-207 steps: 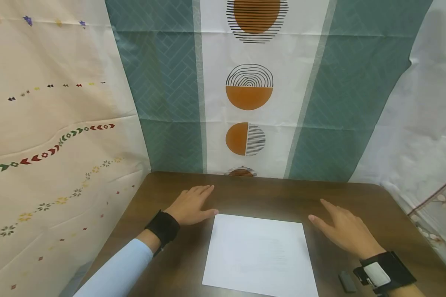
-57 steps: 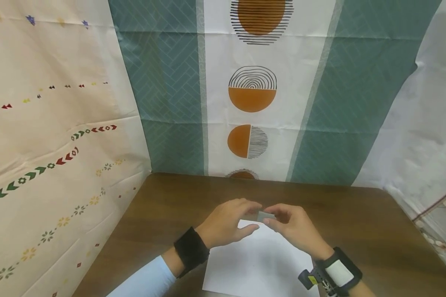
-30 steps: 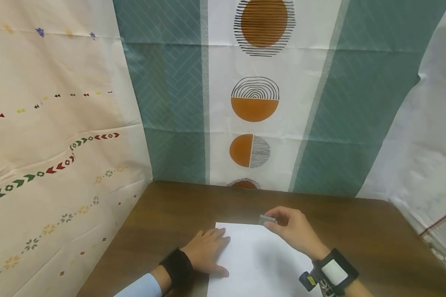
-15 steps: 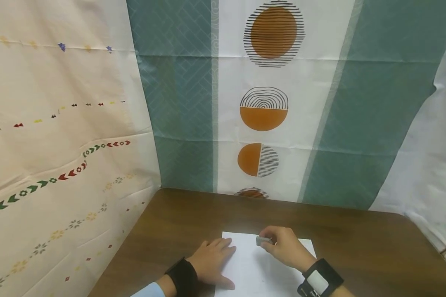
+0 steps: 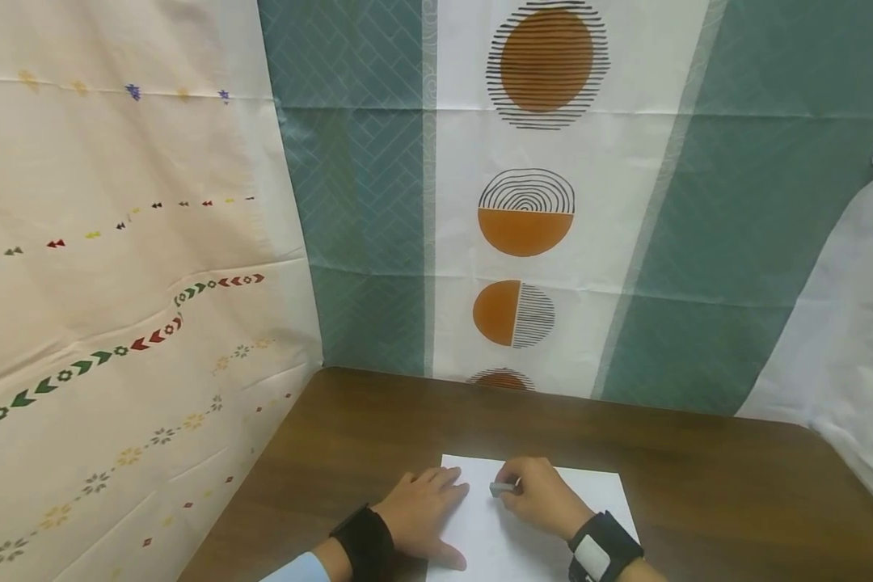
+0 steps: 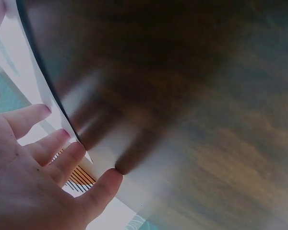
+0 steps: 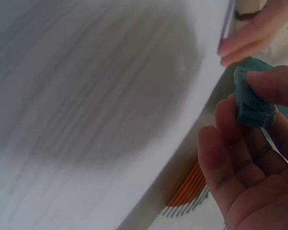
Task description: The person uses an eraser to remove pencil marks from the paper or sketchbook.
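A white sheet of paper (image 5: 589, 483) lies on the brown table. My left hand (image 5: 420, 511) rests spread over its left edge; in the left wrist view its fingertips (image 6: 77, 149) sit right at the paper's edge. My right hand (image 5: 541, 495) is over the upper middle of the sheet, pinching a small grey-blue block-shaped eraser (image 7: 252, 103) between thumb and fingers. Faint raised lettering shows on the eraser's side. Faint grey lines run across the sheet (image 7: 96, 96) in the right wrist view. Part of the paper is hidden under both hands.
The brown wooden table (image 5: 378, 420) reaches back to a hanging teal and white cloth (image 5: 364, 202) with orange circles. A cream patterned cloth (image 5: 116, 307) hangs at the left, a white one (image 5: 844, 323) at the right.
Earlier, my right hand took up the eraser and both hands met around it. Since then my left hand came down on the paper's left edge, and my right hand lowered the eraser over the sheet.
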`<state>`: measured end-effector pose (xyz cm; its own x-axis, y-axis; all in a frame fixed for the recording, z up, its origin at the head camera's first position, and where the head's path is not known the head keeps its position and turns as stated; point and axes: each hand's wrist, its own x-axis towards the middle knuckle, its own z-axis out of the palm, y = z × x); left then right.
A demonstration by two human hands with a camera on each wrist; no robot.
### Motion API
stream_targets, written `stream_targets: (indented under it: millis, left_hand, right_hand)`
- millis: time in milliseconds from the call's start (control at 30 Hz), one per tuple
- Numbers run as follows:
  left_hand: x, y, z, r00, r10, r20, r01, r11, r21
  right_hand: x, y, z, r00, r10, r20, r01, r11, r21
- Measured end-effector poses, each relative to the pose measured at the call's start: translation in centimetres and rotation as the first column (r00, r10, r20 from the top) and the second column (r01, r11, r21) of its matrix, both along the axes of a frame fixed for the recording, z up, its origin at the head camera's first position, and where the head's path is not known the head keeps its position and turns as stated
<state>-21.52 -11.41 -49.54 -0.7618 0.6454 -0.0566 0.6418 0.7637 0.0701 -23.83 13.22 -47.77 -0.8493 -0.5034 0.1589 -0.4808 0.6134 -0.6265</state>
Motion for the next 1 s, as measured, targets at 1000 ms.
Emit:
stream_targets:
  millis: [1000]
  left_hand:
    - [-0.2,-0.6,0.0,1.0,-0.007,-0.02,0.007,1.0,-0.003]
  right_hand:
    - [0.1,-1.3,-1.9,0.993,-0.05,-0.11,0.078,0.961,0.265]
